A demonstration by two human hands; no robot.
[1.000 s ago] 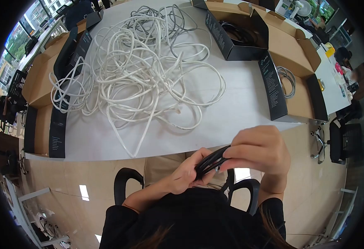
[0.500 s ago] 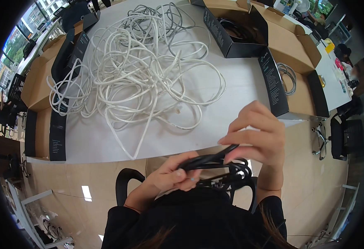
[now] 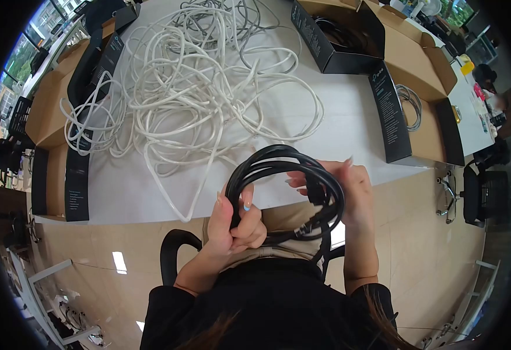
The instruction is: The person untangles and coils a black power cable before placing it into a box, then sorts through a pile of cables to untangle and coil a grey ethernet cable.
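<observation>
A coiled black cable (image 3: 270,153) is raised in front of my body, close to the table's front edge. My left hand (image 3: 236,224) is closed round the coil's left side, thumb on the outside and fingers through the loop. At the coil's right side is my right hand (image 3: 356,189), its fingers reaching behind the strands and its thumb up. A dark connector (image 3: 315,191) hangs inside the loop by the right fingers. A second, shiny connector end (image 3: 302,231) shows at the lower right of the coil.
Tangled white cables (image 3: 174,111) spread over the white table (image 3: 349,131), with grey cables (image 3: 209,20) behind. An open box (image 3: 77,186) stands left. On the right, one box (image 3: 354,64) holds black cable; another (image 3: 391,116) holds a grey coil (image 3: 410,108). A chair armrest (image 3: 174,251) is below.
The black cable has been lifted and turned, so its loop now faces up as a round coil. My right hand has moved down and left onto the coil's right side.
</observation>
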